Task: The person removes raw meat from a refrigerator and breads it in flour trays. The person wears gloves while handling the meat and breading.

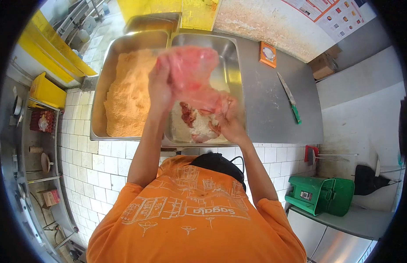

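Note:
Above the right-hand steel basin [235, 61], both hands hold up what looks like a translucent pink plastic bag [192, 70], blurred by motion. My left hand [162, 87] is closed on its left side. Lower down, my right hand [231, 116] grips the opposite corner. Pieces of raw meat [188, 115] lie beneath it in the basin, partly coated with white flour [202, 127]; the bag and my hands hide some of them. The basin to the left [98, 107] holds a heap of orange-tinted breading powder [127, 92].
A knife with a green handle [295, 114] lies on the grey counter [269, 96], near an orange box [268, 54] by the wall. A green bin [317, 195] stands at lower right. Metal shelves [43, 179] and a yellow container [46, 91] are on the left.

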{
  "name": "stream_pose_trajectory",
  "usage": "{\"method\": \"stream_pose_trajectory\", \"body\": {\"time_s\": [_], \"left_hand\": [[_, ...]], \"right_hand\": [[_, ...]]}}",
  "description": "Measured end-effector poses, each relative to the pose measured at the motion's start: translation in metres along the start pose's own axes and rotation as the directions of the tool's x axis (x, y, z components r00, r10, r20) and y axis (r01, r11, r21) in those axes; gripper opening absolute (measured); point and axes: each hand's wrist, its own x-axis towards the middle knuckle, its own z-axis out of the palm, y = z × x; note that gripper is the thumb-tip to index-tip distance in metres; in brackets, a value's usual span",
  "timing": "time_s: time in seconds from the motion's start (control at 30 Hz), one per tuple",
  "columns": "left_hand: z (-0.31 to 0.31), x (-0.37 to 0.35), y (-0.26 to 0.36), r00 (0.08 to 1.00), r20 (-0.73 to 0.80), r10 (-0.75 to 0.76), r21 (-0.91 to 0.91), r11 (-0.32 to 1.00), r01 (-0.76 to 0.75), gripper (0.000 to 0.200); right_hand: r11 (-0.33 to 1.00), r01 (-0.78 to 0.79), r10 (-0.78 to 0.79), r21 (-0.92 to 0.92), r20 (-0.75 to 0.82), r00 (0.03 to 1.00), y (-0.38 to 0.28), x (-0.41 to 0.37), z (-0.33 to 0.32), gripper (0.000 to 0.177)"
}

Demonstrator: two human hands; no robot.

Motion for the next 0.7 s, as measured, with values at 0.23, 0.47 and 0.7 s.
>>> {"method": "stream_pose_trajectory", "body": {"time_s": [0.23,0.47,0.7], "left_hand": [[0.015,-0.002,-0.004,0.942,-0.010,0.335,0.536,0.797,-0.278,0.025],[0.043,-0.018,0.021,0.991,0.080,0.103,-0.100,0.990,-0.095,0.016],[0.054,-0.012,0.038,0.731,0.672,0.118,-0.426,0.869,0.251,0.020]], "right_hand": [[0.960,-0.276,0.262,0.038,0.219,0.940,0.013,-0.007,-0.005,0.056],[0.873,-0.013,-0.071,0.487,0.153,0.986,0.025,-0.019,-0.005,0.051],[0.641,-0.163,0.214,0.750,0.029,0.976,-0.025,0.017,-0.003,0.028]]}}
